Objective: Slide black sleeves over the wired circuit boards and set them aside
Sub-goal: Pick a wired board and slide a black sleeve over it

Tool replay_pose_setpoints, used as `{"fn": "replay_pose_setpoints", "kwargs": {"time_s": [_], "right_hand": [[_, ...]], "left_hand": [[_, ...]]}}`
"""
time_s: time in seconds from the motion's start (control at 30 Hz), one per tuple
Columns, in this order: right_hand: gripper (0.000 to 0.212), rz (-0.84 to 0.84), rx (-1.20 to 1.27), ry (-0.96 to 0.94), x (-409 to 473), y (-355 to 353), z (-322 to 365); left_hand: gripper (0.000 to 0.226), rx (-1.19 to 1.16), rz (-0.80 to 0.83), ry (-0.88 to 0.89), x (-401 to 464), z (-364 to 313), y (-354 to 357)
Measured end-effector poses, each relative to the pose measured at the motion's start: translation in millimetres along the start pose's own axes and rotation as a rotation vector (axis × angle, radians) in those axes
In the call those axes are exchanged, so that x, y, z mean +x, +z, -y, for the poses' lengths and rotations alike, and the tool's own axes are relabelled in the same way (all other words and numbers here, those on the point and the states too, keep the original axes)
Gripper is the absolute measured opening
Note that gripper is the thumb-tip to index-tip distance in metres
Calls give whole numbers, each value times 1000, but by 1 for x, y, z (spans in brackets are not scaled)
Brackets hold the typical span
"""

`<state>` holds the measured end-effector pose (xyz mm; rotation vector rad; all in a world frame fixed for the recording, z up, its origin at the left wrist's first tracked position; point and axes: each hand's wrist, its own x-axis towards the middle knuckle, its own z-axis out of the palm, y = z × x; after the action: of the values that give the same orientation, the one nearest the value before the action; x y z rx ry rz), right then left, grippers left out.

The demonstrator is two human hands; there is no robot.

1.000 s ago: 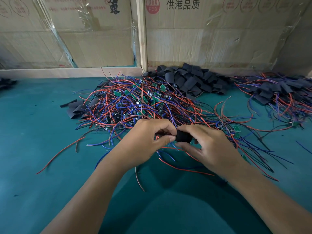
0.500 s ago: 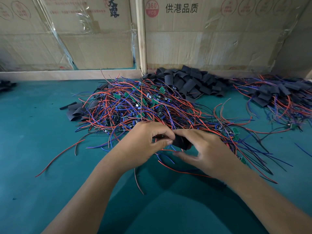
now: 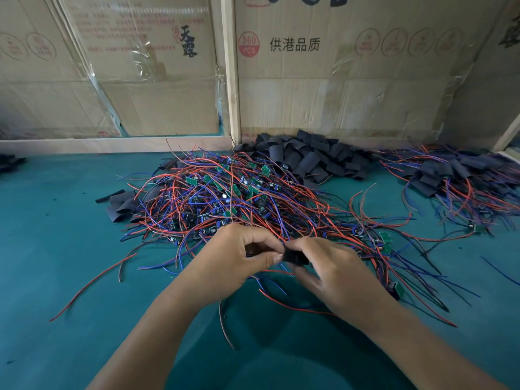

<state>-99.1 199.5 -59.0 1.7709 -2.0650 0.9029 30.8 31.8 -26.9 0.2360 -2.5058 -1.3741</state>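
We hold one black sleeve (image 3: 294, 256) between our two hands: the right hand (image 3: 334, 274) pinches it, while the left hand (image 3: 233, 257) curls around something we cannot make out. Behind sit three heaps: wired circuit boards (image 3: 225, 198), loose sleeves (image 3: 309, 159), and finished pieces (image 3: 461, 178), too tangled to count. The cardboard (image 3: 337, 66) reads "360 PCS" and "供港品质".

We pinch a short black tubular sleeve (image 3: 294, 256) before the tangled heap of green, red-and-blue-wired circuit boards (image 3: 233, 198); loose black sleeves (image 3: 309, 159) pile behind it.
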Motion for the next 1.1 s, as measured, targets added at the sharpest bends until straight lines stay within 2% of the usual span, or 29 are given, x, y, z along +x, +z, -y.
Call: {"fn": "replay_pose_setpoints", "kwargs": {"time_s": [0.23, 0.57, 0.63, 0.73, 0.8, 0.9, 1.0, 1.1], "right_hand": [[22, -11, -89, -21, 1, 1, 3], [22, 2, -100, -18, 4, -3, 5], [22, -3, -113, -12, 4, -5, 4], [21, -31, -125, 34, 7, -12, 0], [20, -76, -174, 58, 10, -21, -3], [22, -166, -295, 69, 20, -43, -14], [23, -175, -404, 94, 34, -74, -41], [23, -115, -563, 214, 48, -102, -82]], "left_hand": [[4, -103, -8, -38, 1, 1, 2], [7, -112, -38, -41, 3, 1, 6], [9, -44, -115, -13, 3, 0, 7], [4, 215, -367, 72, 3, -2, 7], [14, 382, -500, 101, 3, -2, 5], [30, 478, -655, 108, 2, -1, 4], [37, 498, -704, 115, 3, 3, 6], [31, 546, -643, 149, 6, 7, 13]]}}
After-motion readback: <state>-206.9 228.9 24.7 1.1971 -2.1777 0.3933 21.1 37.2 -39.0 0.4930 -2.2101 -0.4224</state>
